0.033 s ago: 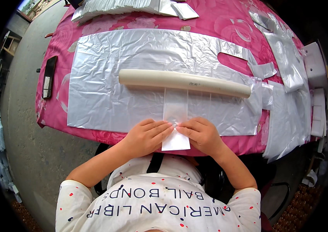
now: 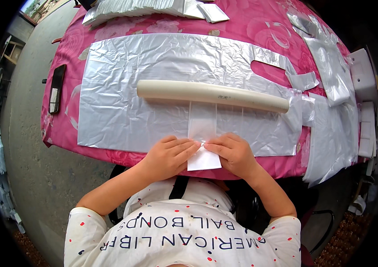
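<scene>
A narrow folded strip of thin white plastic runs toward me from beneath a cream-coloured tube. My left hand pinches the strip's left side between thumb and fingers. Opposite it, my right hand pinches the right side, the fingertips of both hands nearly meeting. The strip's opaque white near end sticks out below my fingers, over the table edge; its upper part looks translucent. Under tube and strip lies a large flat silvery-white plastic bag with an oval cut-out near its right end.
A pink flowered cloth covers the table. A black phone lies at the left edge. At the far side is a row of folded white plastic pieces. More plastic bags overlap the right edge, beside white plastic containers.
The near end of the strip has shifted slightly right and tilted a little. My right hand has risen slightly, and both hands keep their pinch.
</scene>
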Tool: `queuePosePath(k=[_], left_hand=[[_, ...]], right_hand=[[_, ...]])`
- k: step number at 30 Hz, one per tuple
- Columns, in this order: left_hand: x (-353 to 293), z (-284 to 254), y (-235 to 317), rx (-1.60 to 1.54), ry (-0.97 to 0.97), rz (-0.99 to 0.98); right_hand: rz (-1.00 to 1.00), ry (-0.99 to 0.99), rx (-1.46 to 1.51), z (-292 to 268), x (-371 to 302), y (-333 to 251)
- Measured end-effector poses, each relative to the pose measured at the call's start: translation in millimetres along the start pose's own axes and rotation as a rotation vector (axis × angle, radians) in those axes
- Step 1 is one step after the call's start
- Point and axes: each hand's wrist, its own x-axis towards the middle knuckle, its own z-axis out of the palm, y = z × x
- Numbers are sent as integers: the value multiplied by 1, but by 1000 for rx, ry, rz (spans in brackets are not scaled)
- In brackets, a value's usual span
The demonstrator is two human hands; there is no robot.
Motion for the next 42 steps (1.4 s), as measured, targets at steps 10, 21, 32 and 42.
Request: queuePosePath(k=[10,21,32,42], left_hand=[[46,-14,-9,-463,-25,-804],[36,-16,-12,53,173,-203],[53,28,-4,155,-89,-305],[51,25,-3,173,-57,-303]], right_hand=[[960,-386,458,-26,66,13],[1099,-530,600,-28,74,32],[1128,-449,624,-25,72,29],[673,-346,-298,-37,43,-8]])
